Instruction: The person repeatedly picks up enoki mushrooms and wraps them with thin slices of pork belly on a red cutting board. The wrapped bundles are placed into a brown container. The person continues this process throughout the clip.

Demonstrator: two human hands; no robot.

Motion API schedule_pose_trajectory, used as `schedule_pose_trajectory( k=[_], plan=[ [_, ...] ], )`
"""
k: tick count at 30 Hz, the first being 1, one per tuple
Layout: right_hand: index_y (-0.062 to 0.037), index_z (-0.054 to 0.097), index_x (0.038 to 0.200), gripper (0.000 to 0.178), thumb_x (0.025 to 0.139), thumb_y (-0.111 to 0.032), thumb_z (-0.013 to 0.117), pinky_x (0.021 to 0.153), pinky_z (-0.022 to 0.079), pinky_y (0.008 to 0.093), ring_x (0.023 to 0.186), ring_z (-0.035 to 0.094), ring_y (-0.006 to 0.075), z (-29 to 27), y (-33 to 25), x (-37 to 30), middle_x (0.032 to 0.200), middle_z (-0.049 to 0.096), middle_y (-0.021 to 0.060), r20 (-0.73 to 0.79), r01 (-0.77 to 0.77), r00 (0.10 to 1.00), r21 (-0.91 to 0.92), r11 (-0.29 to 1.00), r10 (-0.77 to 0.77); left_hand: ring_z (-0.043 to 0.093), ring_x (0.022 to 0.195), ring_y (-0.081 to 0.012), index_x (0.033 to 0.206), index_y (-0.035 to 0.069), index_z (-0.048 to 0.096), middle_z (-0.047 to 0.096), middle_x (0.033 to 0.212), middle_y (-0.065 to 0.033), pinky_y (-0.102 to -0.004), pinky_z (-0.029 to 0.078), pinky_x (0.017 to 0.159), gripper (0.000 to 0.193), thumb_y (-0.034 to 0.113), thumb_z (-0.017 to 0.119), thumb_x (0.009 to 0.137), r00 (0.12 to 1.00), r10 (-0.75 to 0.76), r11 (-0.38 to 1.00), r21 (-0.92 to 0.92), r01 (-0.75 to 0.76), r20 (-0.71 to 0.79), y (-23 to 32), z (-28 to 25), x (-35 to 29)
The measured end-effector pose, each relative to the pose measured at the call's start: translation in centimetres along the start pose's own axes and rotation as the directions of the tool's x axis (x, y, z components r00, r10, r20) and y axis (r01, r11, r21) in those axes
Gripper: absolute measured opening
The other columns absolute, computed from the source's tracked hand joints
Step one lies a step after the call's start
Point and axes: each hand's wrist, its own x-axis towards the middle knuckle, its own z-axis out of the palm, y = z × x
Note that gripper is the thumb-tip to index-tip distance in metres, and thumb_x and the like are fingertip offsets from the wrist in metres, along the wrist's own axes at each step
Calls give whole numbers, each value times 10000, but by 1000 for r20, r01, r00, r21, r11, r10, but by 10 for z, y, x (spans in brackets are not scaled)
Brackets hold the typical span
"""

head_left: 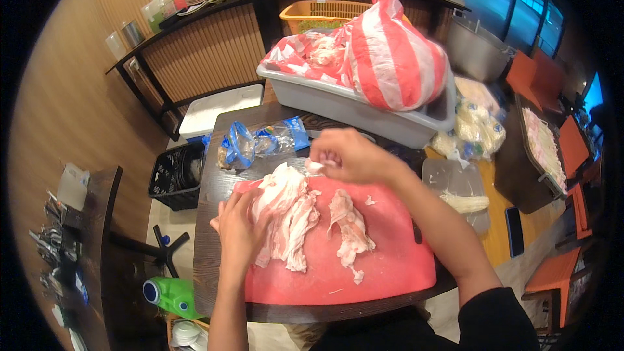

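Note:
On a red cutting board (383,273) lies a pile of pale, fatty raw meat (286,214). My left hand (237,226) is at the pile's left edge, its thumb and forefinger around the meat and the other fingers spread. A small white scrap (316,167) is pinched in the fingers of my right hand (351,156), raised over the board's far edge. To the right of the pile, a separate pinkish strip of raw meat (351,227) rests apart from both hands, with small bits beside it.
Beyond the board are torn blue-and-clear plastic packaging (266,142) and a grey tub (364,103) bearing a red-and-white striped bag (396,52). At right stand a clear tray (458,179), a phone (514,231) and a dark container (520,175). A black crate (175,179) sits left.

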Motion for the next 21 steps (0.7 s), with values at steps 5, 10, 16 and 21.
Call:
schedule_pose_trajectory(
  k=[5, 10, 16, 21],
  plan=[
    [-53, 786, 1091, 312, 822, 84, 705, 846, 605, 426, 976, 759, 315, 9, -25, -25, 1073, 777, 141, 394, 2, 919, -45, 999, 16, 617, 1081, -315, 1281, 164, 741, 688, 1156, -59, -476, 438, 939, 499, 198, 898, 808, 1000, 18, 999, -30, -18, -15, -2, 2, 1],
    [-47, 759, 1117, 312, 819, 47, 774, 920, 578, 436, 1055, 714, 325, 22, 0, 26, 1098, 734, 137, 155, 100, 983, 15, 995, -101, 620, 1090, -316, 1275, 184, 739, 690, 1168, -57, -503, 420, 968, 483, 198, 892, 816, 998, 19, 997, -71, -22, -52, -1, 4, -2],
    [-55, 747, 1102, 303, 815, 12, 819, 983, 543, 439, 1140, 667, 337, 50, 6, 46, 1122, 677, 112, 305, 130, 947, -88, 988, -98, 598, 1138, -351, 1293, 182, 725, 675, 1214, -58, -559, 402, 946, 514, 189, 899, 809, 999, -22, 997, -76, 18, -48, 3, 5, -4],
    [-66, 742, 1082, 310, 794, 43, 774, 983, 530, 444, 1162, 640, 355, 46, 4, 53, 1135, 636, 129, 424, 183, 895, -74, 980, -135, 612, 1126, -364, 1256, 176, 717, 694, 1215, -45, -548, 401, 960, 481, 173, 892, 807, 998, -47, 998, -45, 46, -35, 5, 3, -4]
  ],
)
